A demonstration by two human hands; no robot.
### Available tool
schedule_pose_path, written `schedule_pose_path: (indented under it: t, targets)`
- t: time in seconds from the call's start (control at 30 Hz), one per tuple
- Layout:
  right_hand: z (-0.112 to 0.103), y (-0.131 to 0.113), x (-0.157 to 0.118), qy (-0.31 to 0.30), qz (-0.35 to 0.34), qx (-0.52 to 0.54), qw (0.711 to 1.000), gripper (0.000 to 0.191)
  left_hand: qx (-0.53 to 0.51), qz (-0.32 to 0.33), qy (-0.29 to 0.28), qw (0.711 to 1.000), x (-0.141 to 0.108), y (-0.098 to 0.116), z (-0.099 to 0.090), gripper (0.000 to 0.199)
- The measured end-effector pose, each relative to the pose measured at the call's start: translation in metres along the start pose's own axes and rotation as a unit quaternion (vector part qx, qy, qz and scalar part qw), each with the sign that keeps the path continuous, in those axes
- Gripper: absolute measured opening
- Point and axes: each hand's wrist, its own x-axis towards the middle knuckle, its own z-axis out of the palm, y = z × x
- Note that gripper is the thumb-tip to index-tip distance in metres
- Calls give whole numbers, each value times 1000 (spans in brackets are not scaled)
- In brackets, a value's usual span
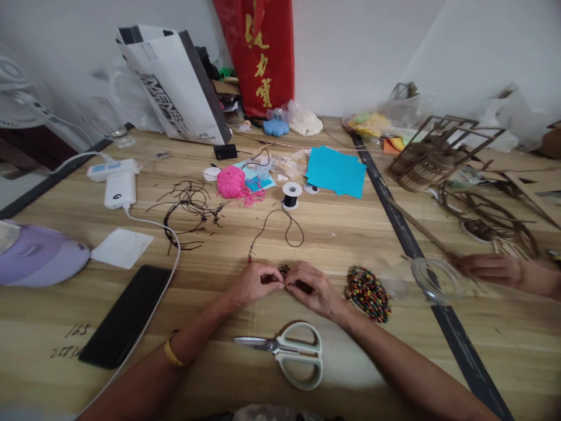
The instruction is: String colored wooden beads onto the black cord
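Observation:
My left hand [258, 285] and my right hand [314, 287] meet at the middle of the table, both pinched, fingertips nearly touching. Between them is something small and thin, too small to name. Dark beads [284, 270] show just behind the fingertips. A black cord [263, 225] runs from a few beads by my left hand toward a white spool of black thread [291, 196]. Beyond my right wrist lies a pile of multicoloured beads [369, 293]. Scissors [289, 352] with pale handles rest in front of my hands, blades pointing left.
A black phone [125, 316], white cable and power bank [120, 189] lie left. Behind are cut black cords [188, 204], pink yarn [231, 182] and blue sheets [335, 171]. At right, another person's hand [495, 269] holds a strip near a clear coil [438, 280].

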Motion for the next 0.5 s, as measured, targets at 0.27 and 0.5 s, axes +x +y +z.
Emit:
schedule_pose_path:
  t: [0.27, 0.5]
  targets:
    - [0, 2, -1, 9, 6, -5, 1000, 6, 16, 44, -33, 998, 0, 4, -10, 14]
    - [-1, 0, 0, 1, -3, -16, 1000, 6, -48, -22, -22, 998, 1, 0, -7, 14]
